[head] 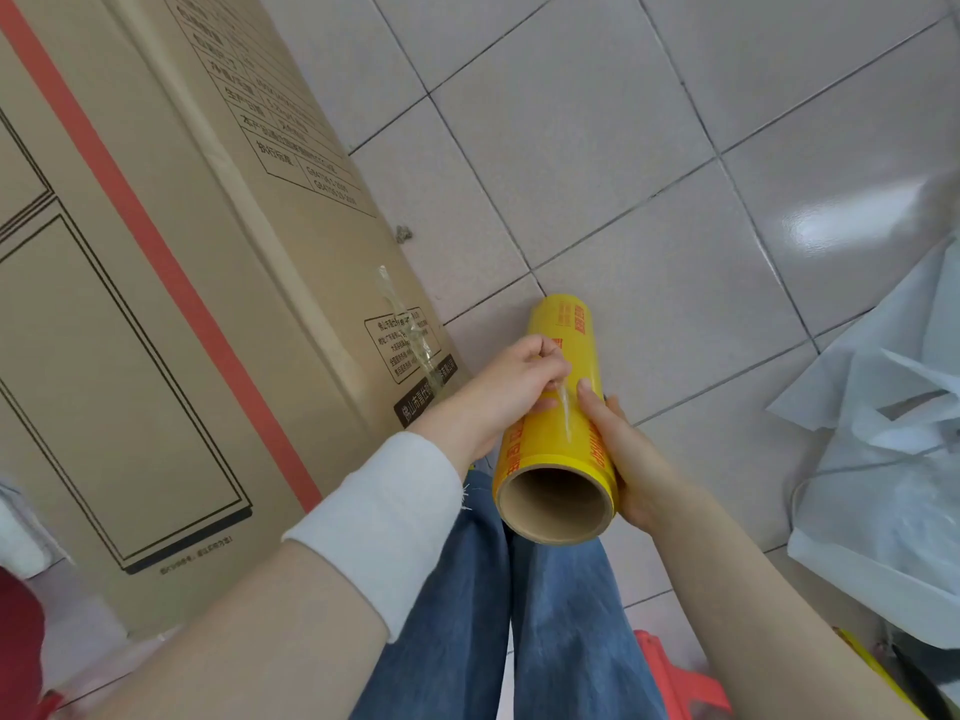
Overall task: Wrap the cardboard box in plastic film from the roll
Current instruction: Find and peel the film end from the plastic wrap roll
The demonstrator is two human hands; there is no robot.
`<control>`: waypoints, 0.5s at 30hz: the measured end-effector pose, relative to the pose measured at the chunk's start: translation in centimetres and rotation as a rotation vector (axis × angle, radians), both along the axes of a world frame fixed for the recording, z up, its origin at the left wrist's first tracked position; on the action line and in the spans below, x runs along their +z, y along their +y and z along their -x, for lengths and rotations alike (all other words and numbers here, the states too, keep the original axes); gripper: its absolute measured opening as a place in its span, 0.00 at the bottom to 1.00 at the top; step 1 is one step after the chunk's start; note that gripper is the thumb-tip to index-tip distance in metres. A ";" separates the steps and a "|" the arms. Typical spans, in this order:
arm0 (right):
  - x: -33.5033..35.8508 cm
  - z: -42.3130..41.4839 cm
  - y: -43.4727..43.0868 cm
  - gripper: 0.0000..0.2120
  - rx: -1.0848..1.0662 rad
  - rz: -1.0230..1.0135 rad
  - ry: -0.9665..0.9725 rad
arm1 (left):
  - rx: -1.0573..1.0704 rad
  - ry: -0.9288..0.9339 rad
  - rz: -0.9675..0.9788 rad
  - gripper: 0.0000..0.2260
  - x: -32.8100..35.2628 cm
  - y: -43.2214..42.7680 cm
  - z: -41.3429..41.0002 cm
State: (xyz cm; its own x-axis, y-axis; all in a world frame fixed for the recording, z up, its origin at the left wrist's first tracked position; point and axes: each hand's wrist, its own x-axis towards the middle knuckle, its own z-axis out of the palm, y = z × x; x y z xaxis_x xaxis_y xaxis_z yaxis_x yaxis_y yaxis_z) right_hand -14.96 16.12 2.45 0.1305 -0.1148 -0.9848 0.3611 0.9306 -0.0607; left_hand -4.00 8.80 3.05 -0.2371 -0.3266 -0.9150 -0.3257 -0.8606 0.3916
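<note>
Cardboard box (156,304): head view; large and tan, standing on the floor at the left, with black printed text panels and line drawings.
Red stripe (130,200): runs along the box's face near its corner edge.
Clear tape (410,335): a wrinkled strip stuck on the box's side over a printed label.
Roll (545,444): yellow with red lettering, held just right of the box and above the floor, its open brown core facing the camera.
Film edge (565,413): a thin raised clear strand along the roll's surface.
Left hand (514,387): fingers curled on top of the roll, pinching the film edge at its upper end.
Right hand (623,454): fingers wrapped under the roll, thumb pressed on top.
White sleeve (384,527): on the left forearm.
Jeans (545,615): blue, below the roll.
Floor (623,174): glossy pale tiles with dark grout.
White sheets (883,433): crumpled on the floor at the right.
Red object (670,672): at the bottom edge; cannot tell what it is.
</note>
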 end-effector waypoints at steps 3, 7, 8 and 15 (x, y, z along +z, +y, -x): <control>1.8 0.2 -0.3 0.37 0.018 0.115 0.138 | 0.096 0.061 -0.057 0.10 0.1 -0.2 -0.2; 3.8 0.7 -2.1 0.28 0.305 0.292 0.316 | 0.088 0.067 -0.033 0.10 0.1 -1.3 0.5; 3.9 0.8 -2.8 0.24 0.326 0.278 0.350 | 0.090 0.073 -0.032 0.10 0.1 -1.7 0.7; 2.6 1.1 -6.2 0.03 0.239 0.204 0.473 | 0.086 -0.022 0.049 0.11 -0.4 -3.3 -0.4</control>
State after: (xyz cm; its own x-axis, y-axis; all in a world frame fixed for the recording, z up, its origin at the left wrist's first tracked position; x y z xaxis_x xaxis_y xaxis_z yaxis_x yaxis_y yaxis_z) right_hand -16.09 9.91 5.02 -0.2739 -0.3305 -0.9032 0.0316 0.9355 -0.3519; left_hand -3.62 5.50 2.64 -0.1860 -0.3896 -0.9020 -0.2605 -0.8657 0.4276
